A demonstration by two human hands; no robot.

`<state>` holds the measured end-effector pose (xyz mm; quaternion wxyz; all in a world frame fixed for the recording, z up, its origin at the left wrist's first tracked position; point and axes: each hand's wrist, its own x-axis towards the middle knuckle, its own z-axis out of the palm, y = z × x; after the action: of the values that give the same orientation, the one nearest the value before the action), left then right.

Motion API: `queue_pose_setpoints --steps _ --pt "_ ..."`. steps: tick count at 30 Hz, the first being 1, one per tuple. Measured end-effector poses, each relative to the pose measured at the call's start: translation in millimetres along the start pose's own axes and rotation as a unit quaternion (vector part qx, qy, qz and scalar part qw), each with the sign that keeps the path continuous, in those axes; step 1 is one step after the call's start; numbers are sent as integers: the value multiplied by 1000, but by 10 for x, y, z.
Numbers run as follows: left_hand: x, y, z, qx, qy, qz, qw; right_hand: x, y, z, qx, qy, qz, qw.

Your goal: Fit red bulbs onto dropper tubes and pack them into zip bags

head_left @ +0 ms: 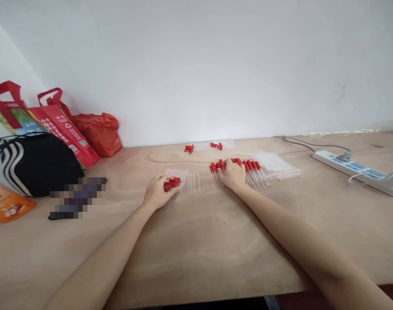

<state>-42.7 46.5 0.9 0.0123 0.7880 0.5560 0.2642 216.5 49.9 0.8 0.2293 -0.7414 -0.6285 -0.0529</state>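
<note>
My left hand (157, 191) rests over a small clear zip bag (182, 173), thumb and fingers apart around several loose red rubber bulbs (173, 184) lying on it. Just right of the bag, several bare thin glass tubes (193, 184) lie side by side on the table. My right hand (234, 174) is curled down over a row of glass droppers (256, 172) with red bulbs, its fingers closed at the bulb end of one. Its fingertips are partly hidden. The droppers lie close together, bulbs pointing away from me.
Behind lie another clear bag (201, 146) and more red bulbs (189, 149). Flat zip bags (276, 163) are stacked right of the droppers. A white power strip (357, 170) with cables lies far right. Shopping bags (65, 133), a black bag (51, 161) and an orange pouch (13, 206) stand left.
</note>
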Motion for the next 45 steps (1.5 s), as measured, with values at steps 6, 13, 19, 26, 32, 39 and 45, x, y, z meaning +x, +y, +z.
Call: queue_pose_setpoints --steps 6,13,19,26,32,39,45 --pt "1 -6 11 -2 13 21 1000 -161 -354 14 4 -59 -92 994" --pt "-8 23 13 60 24 48 997 -210 -663 58 -17 -120 -77 990" --pt "-23 126 -59 102 58 98 988 -196 -754 92 -37 -130 -83 987" --pt "-149 376 -130 -29 47 208 977 -301 -582 18 -37 -72 -100 992" --pt "-275 570 -52 -64 -96 272 955 -520 60 -90 106 -20 -260 960" --pt "-294 645 24 -31 -82 270 959 -719 431 -205 181 -20 -332 926" --pt "-299 750 146 -38 2 244 969 -760 329 -249 189 -26 -367 911"
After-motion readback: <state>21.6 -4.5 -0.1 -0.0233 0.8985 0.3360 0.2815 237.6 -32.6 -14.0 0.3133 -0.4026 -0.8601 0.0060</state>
